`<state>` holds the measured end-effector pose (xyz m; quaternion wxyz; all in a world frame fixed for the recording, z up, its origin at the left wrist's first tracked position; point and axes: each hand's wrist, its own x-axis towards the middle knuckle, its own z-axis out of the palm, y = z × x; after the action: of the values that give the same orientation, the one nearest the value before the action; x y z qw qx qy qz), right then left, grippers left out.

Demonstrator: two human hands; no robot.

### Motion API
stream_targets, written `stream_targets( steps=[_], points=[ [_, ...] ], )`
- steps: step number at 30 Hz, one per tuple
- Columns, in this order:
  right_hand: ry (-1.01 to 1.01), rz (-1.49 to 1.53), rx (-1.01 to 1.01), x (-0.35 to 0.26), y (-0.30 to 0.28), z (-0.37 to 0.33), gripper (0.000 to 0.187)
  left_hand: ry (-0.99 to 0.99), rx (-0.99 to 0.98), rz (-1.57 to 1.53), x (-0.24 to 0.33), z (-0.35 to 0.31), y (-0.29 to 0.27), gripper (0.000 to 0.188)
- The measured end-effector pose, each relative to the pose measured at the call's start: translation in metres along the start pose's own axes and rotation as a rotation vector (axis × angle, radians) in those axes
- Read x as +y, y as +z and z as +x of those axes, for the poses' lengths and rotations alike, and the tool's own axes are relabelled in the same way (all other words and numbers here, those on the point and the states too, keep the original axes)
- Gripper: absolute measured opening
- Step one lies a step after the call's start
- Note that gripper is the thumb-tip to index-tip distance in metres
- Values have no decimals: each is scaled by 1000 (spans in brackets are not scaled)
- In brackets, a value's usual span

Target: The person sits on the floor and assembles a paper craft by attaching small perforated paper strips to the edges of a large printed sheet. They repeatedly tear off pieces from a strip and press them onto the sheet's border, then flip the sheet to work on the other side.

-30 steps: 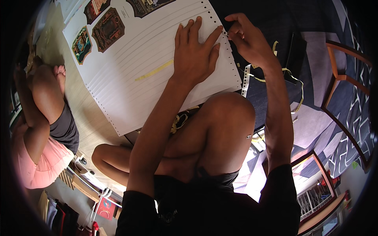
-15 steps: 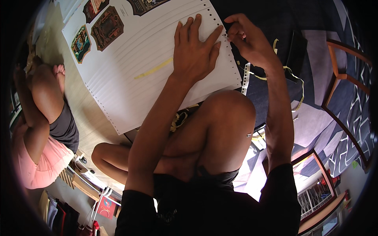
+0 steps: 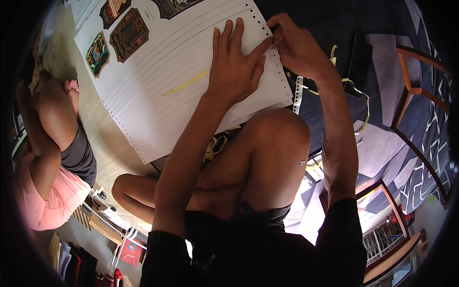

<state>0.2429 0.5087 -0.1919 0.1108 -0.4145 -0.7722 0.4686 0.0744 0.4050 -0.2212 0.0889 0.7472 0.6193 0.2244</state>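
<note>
A large spread of white continuous-form paper (image 3: 158, 119) with punched holes along its edges lies in front of me, its sheets overlapping in steps. My left hand (image 3: 235, 67) rests on it, open, fingers stretched and spread. At the paper's right edge, my right hand (image 3: 303, 52) has its fingertips pinched on the hole-punched edge strip (image 3: 260, 23), right beside my left index finger. Exactly how much of the strip is between those fingers is hidden. A narrow yellow strip (image 3: 185, 82) lies on the paper, left of my left wrist.
Dark ornate printed cards (image 3: 129, 36) lie on the paper's far left. A torn punched strip (image 3: 297, 95) and a curling yellow strip (image 3: 367, 107) are on the dark cloth at right, near a black flat object (image 3: 359, 67). Another person's bent leg (image 3: 57, 110) is at left.
My right hand has shifted left onto the paper's edge, and its fingers have closed there. My left hand has slid very slightly left, still spread on the paper.
</note>
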Motion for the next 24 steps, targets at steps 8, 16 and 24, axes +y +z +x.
stream_targets(
  steps=[8, 16, 24],
  points=[
    [35, -70, 4, -4, 1, 2, 39, 5, -2, 67, 2, 0, 6, 44],
    [15, 155, 27, -5, -19, -27, 35, -30, -22, 1, 4, 1, -3, 43],
    [14, 564, -4, -2, -14, -42, 41, -170, 142, -482, 30, -2, -12, 33]
  ],
)
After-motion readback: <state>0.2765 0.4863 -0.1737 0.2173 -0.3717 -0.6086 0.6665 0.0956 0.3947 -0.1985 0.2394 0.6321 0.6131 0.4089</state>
